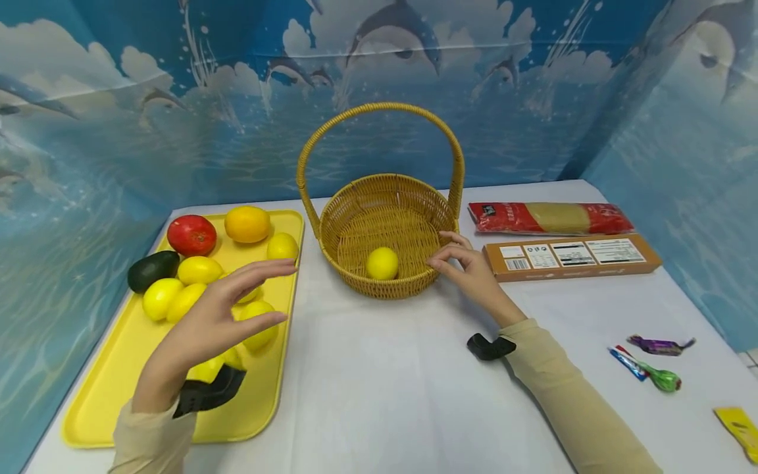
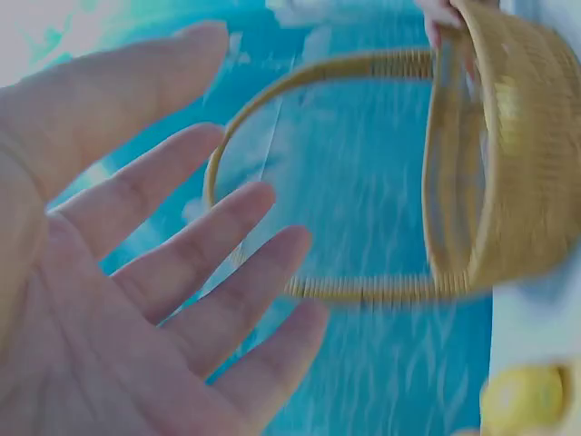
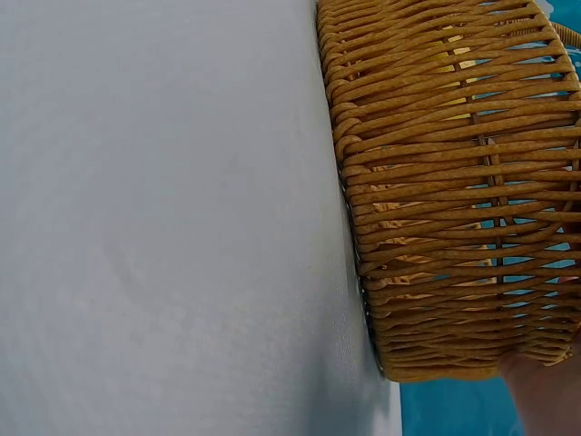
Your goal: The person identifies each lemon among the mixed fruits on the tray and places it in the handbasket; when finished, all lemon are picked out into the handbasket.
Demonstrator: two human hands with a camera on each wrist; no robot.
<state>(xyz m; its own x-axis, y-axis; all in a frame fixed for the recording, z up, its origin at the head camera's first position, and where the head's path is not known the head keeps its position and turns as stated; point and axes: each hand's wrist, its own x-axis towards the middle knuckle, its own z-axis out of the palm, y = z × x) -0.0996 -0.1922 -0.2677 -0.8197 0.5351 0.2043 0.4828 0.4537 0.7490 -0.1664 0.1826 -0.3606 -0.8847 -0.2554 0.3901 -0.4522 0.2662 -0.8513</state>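
My left hand (image 1: 204, 326) hovers over the right part of the yellow tray (image 1: 136, 408), thumb and fingers spread wide with nothing between them; the left wrist view shows its bare palm (image 2: 100, 336). Beneath and beyond it lie several lemons (image 1: 200, 270), partly hidden by the hand. My right hand (image 1: 468, 273) holds the right rim of the brown wicker basket (image 1: 387, 227), fingers over the edge. One lemon (image 1: 381, 263) sits inside at the basket's front. In the right wrist view, the woven side (image 3: 454, 218) fills the right part, with some skin (image 3: 545, 395) against it low down.
A red tomato (image 1: 191, 236), an orange-yellow fruit (image 1: 247, 224) and a dark green avocado (image 1: 152, 271) lie on the tray's far side. Right of the basket are a red packet (image 1: 551, 218) and a brown box (image 1: 571, 257). Wrapped candies (image 1: 660, 345) lie front right, near a yellow packet (image 1: 740, 431).
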